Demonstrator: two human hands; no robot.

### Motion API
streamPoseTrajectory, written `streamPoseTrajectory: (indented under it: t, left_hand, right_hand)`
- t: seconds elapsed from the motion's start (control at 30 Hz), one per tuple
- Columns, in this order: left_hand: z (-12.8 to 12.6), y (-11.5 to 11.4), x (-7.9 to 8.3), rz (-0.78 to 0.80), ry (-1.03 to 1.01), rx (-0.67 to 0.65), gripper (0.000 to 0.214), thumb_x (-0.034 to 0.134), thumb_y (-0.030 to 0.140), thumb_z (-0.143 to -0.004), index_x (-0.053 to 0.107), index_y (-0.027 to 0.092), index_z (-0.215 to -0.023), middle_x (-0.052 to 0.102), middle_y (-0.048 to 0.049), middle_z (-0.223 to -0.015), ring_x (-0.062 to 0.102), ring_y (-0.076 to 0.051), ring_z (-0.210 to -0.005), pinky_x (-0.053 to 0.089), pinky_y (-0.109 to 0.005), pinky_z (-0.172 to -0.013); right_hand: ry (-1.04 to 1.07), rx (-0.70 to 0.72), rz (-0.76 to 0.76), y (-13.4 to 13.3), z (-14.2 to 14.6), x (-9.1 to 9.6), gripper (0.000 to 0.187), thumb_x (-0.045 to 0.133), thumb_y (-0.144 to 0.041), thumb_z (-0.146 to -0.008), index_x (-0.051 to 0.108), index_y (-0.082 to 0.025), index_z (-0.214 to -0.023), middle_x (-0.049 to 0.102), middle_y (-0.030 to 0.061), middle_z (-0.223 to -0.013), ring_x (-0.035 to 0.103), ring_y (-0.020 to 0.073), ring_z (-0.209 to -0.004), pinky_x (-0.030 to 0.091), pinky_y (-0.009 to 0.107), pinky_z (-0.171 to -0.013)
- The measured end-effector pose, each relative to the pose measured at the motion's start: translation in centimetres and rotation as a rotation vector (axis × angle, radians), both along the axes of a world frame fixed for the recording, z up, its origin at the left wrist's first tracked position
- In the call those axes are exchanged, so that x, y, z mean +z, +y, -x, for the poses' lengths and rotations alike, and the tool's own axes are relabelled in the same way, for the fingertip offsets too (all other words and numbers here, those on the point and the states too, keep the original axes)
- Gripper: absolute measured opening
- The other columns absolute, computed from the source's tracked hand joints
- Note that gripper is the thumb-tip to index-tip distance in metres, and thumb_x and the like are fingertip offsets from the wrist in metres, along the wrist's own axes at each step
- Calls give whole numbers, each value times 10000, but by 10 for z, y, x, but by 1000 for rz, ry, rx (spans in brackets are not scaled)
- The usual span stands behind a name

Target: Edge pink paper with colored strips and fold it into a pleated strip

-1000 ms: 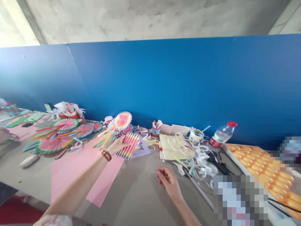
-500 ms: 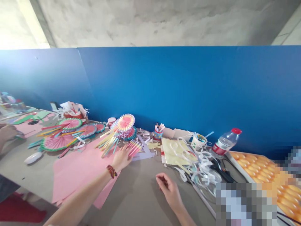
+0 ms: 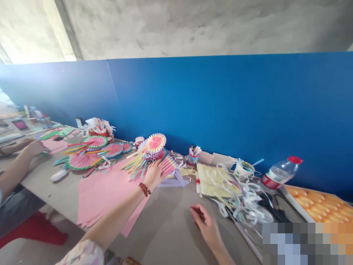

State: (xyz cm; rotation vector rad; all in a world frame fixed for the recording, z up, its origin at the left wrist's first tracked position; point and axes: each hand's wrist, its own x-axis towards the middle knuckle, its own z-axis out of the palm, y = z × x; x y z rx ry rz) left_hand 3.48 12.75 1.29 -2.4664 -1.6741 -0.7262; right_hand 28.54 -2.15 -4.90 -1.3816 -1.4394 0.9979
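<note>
My left hand [image 3: 154, 174], with a beaded bracelet at the wrist, reaches forward over the table. It is closed on the edge of a pink pleated paper fan [image 3: 168, 165]; part of the fan is hidden behind the fingers. Just beyond it is a stack of round pleated paper fans [image 3: 156, 143] with strip tails. Pink paper sheets [image 3: 107, 195] lie beneath and left of my left forearm. My right hand [image 3: 206, 225] rests over the bare grey table with its fingers curled in and nothing visible in them.
More pleated fans [image 3: 84, 161] and a white computer mouse [image 3: 58, 176] lie left. A co-worker's hands [image 3: 34, 147] work at far left. Right are a pen cup [image 3: 192, 157], yellow paper [image 3: 216, 179], tangled white strips [image 3: 248, 202] and a bottle [image 3: 281, 173]. A blue partition [image 3: 206, 99] stands behind.
My left hand has moved slightly away from me toward the stacked fans, and the pleated fan moved with it. My right hand stays curled. The view has turned a little left.
</note>
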Motion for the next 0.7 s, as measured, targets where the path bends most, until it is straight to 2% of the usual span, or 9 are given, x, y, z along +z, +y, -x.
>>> streamPoseTrajectory:
  t: [0.07, 0.17, 0.23, 0.3, 0.4, 0.5, 0.6, 0.7]
  left_hand:
    - [5, -12, 3, 5, 32, -13, 403, 497, 242, -913, 543, 170, -1307, 518, -134, -1399, 450, -282, -1310, 338, -446, -1107]
    - [27, -51, -5, 29, 84, -65, 460, 551, 383, -908, 531, 215, -1336, 529, -110, -1405, 452, -282, -1316, 329, -463, -1114]
    - [47, -86, -21, 48, 115, -64, 633, 596, 541, -856, 500, 193, -1377, 471, -164, -1454, 408, -361, -1346, 308, -557, -1099]
    - [67, -122, -42, 41, 183, -57, 707, 531, 605, -877, 423, 199, -1445, 455, -186, -1464, 410, -383, -1348, 274, -605, -1099]
    - [84, -168, -72, 8, 213, -108, 808, 504, 602, -895, 192, 242, -1547, 396, -158, -1509, 436, -370, -1341, 289, -580, -1107]
    - [84, -198, -88, 49, 199, -158, 899, 565, 535, -874, 49, 272, -1562, 321, -123, -1548, 428, -374, -1350, 359, -552, -1082]
    - [68, -209, -81, 180, 201, -312, 914, 614, 407, -861, 32, 307, -1558, 324, -80, -1551, 426, -335, -1361, 399, -499, -1082]
    - [40, -206, -53, 331, 210, -575, 895, 622, 401, -863, 59, 316, -1553, 338, -65, -1553, 391, -304, -1389, 339, -490, -1141]
  right_hand:
    - [17, -3, 3, 1, -2, -2, 479, 565, -649, -825, 647, -189, -928, 604, 16, -682, 549, 156, -578, 459, 236, -536]
    - [14, 5, 1, 2, -3, -4, 455, 566, -635, -833, 648, -196, -918, 606, 15, -682, 551, 158, -580, 465, 243, -545]
    - [-6, 19, 0, 1, -1, -3, 425, 566, -613, -845, 651, -202, -913, 625, 20, -715, 567, 164, -613, 470, 243, -563]
    - [-40, 30, -7, -1, 2, 0, 395, 566, -588, -857, 655, -206, -907, 645, 25, -751, 584, 170, -653, 472, 242, -588]
    - [-99, 29, -36, -5, 7, 7, 357, 562, -551, -876, 651, -205, -870, 651, 19, -750, 589, 169, -677, 465, 240, -623]
    - [-116, 19, -58, -7, 9, 11, 342, 526, -522, -910, 637, -204, -853, 629, 4, -722, 569, 154, -647, 452, 234, -616]
    - [-150, 18, -123, -10, 10, 16, 316, 498, -479, -939, 637, -204, -868, 634, 11, -756, 577, 155, -671, 457, 238, -639]
    - [-237, 62, -230, -13, 13, 28, 271, 486, -411, -954, 650, -205, -894, 651, 32, -832, 602, 163, -736, 475, 247, -690]
